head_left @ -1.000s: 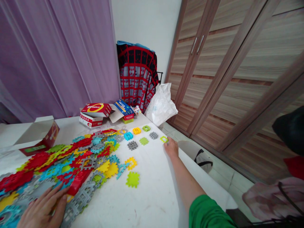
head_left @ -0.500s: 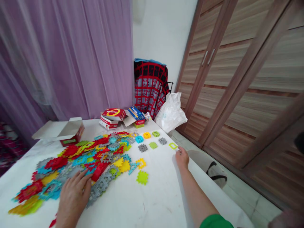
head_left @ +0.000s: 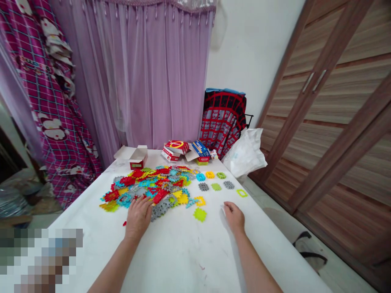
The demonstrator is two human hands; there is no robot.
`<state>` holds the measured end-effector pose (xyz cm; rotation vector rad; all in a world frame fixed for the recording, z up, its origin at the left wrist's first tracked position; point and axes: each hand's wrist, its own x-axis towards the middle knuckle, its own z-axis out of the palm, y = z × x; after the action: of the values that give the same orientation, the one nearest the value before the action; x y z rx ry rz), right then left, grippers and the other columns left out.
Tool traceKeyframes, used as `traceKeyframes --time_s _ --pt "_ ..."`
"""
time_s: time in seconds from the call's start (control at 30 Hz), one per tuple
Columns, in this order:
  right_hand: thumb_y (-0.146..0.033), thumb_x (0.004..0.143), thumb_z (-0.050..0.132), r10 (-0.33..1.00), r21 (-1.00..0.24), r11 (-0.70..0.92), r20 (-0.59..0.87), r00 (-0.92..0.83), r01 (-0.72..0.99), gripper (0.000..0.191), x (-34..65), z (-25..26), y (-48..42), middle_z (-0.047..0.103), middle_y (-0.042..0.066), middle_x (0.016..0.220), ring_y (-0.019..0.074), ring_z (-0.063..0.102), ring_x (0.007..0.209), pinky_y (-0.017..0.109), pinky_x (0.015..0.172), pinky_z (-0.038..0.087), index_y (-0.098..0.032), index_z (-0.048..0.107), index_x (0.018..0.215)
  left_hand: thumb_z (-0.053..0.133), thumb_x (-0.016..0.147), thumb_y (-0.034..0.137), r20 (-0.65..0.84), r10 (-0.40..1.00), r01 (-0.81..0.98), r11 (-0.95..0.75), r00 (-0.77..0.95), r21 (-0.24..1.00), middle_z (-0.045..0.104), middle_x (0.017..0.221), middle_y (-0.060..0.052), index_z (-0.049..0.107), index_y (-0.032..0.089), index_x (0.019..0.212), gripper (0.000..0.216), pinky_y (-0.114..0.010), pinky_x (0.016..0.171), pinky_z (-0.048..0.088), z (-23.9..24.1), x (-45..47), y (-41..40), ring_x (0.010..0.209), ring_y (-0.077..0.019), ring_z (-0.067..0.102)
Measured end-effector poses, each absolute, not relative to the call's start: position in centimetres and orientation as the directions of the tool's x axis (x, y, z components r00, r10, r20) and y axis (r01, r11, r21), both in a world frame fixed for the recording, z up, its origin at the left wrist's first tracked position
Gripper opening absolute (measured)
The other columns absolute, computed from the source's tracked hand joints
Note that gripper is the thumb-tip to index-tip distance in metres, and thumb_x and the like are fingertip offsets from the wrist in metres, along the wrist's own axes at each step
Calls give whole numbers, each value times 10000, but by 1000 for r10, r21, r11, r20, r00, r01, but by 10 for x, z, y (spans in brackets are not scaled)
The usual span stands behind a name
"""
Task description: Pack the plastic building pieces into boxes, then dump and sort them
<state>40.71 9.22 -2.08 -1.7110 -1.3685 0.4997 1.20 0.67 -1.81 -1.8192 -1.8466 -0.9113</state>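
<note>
A mixed pile of toothed plastic building pieces (head_left: 143, 185) in red, blue, yellow, grey and lime covers the table's left middle. My left hand (head_left: 139, 215) lies on its near edge, fingers stretched out and touching pieces beside a red piece (head_left: 159, 197). My right hand (head_left: 234, 215) hovers over or rests on the white table to the right, its fingers curled in, with no piece showing in them. Beyond it lies a lime square frame piece (head_left: 242, 193). Between my hands sit a lime toothed square (head_left: 200, 214) and a yellow frame piece (head_left: 200, 201).
Several single pieces stand in rows, among them a grey one (head_left: 228, 185) and a blue one (head_left: 200, 177). Behind are an open box (head_left: 139, 158), a red box (head_left: 176, 146) and a blue box (head_left: 200, 149). A white plastic bag (head_left: 246, 152) hangs by the table's right edge.
My right hand has come back from the lime frame piece, which now lies free on the table. The view has swung left and up. My left hand stays at the pile.
</note>
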Motion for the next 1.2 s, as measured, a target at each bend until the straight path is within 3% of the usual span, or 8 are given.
traceKeyframes --time_s 0.1,0.27,0.43,0.63,0.73,0.9,1.07,1.2 --pt "-370 731 561 962 -802 165 260 87 575 307 384 -23 77 752 86 945 247 680 889 365 879 517 -180 735 899 420 912 340 673 733 982 -39 -99 187 738 1153 -68 723 251 1001 328 -488 1029 437 -22 15 -3 1175 -274 624" --pt "-297 692 682 909 -595 403 350 -226 696 313 362 -20 60 730 57 1072 234 638 1032 367 970 460 -232 723 996 404 914 342 674 729 982 -13 -118 186 739 1148 -67 719 250 1022 346 -492 1021 447 -25 20 -20 1150 -275 640" --pt "-313 732 714 895 -453 437 303 -327 777 365 358 -12 54 690 53 1186 219 587 1129 335 998 416 -253 705 1092 409 902 326 669 732 983 7 -129 182 737 1153 -71 715 244 1038 345 -482 1021 453 -30 24 -34 1142 -271 646" --pt "-308 864 597 864 -394 492 331 -379 777 244 357 -9 49 705 42 1135 198 589 1091 289 962 397 -244 716 1068 411 886 302 661 739 985 14 -128 175 738 1148 -70 722 244 1010 340 -461 1009 468 -30 26 -43 1130 -256 652" --pt "-290 955 441 910 -408 385 320 -265 828 301 360 -10 51 738 46 1016 181 631 975 259 877 413 -229 734 993 415 876 300 669 733 987 11 -119 163 750 1118 -64 727 243 998 340 -443 986 490 -28 25 -44 1104 -251 665" --pt "-264 978 357 933 -457 -110 258 250 883 378 372 -12 58 745 93 977 222 662 883 300 753 420 -181 677 1162 421 868 343 675 731 987 -11 -103 163 747 1127 -69 727 235 995 349 -430 964 511 -32 19 -41 1094 -256 672" --pt "-215 908 480 902 -464 -116 322 289 878 301 378 -13 60 709 85 1106 226 617 1046 307 852 405 -200 670 1142 402 875 401 676 726 978 -25 -125 208 753 1094 -89 726 234 981 380 -449 917 537 -37 8 -35 1065 -277 678" --pt "-330 875 577 915 -442 -114 302 268 890 284 375 -9 55 692 83 1128 243 593 1070 334 877 396 -216 662 1121 404 881 416 682 719 969 -49 -133 242 753 1077 -101 719 220 983 385 -435 908 541 -33 1 -23 1033 -270 685"
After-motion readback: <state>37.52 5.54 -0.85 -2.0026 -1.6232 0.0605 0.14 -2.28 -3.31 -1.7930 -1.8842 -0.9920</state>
